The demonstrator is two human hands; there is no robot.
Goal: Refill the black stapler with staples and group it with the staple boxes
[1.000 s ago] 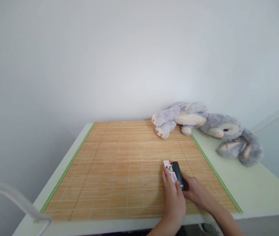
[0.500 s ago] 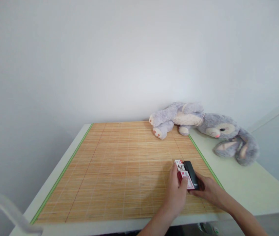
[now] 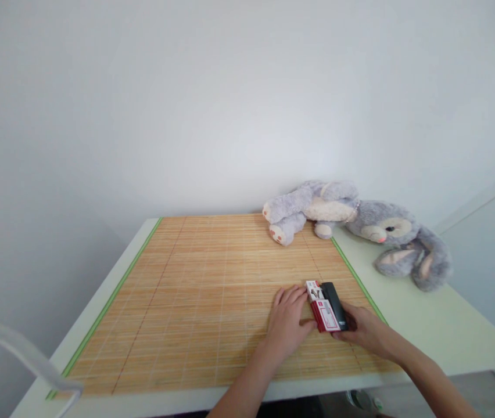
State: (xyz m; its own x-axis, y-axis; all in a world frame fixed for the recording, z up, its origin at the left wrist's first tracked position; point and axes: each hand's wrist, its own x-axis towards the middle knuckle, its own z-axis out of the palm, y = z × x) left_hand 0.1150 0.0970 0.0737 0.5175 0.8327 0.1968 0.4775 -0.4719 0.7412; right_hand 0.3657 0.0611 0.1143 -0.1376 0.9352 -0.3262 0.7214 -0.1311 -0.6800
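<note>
A black stapler (image 3: 335,305) lies on the right part of the bamboo mat (image 3: 195,302). Against its left side sit two small boxes: a red and white one (image 3: 326,316) nearer me, and a white one with a printed picture (image 3: 315,289) behind it. My right hand (image 3: 367,331) is curled around the near right end of the stapler, its fingertips partly hidden. To the left of the boxes, my left hand (image 3: 287,322) rests palm down with its fingers stretched out and nothing in it. Its thumb reaches close to the red box.
A grey plush rabbit (image 3: 339,210) lies on its side along the wall, its legs over the mat and its head on the bare tabletop (image 3: 422,325). A white curved cable or tube (image 3: 25,355) crosses the lower left corner.
My left hand has let go of the boxes and moved left, its fingers now spread on the mat. My right hand stays at the stapler. The view has shifted slightly.
</note>
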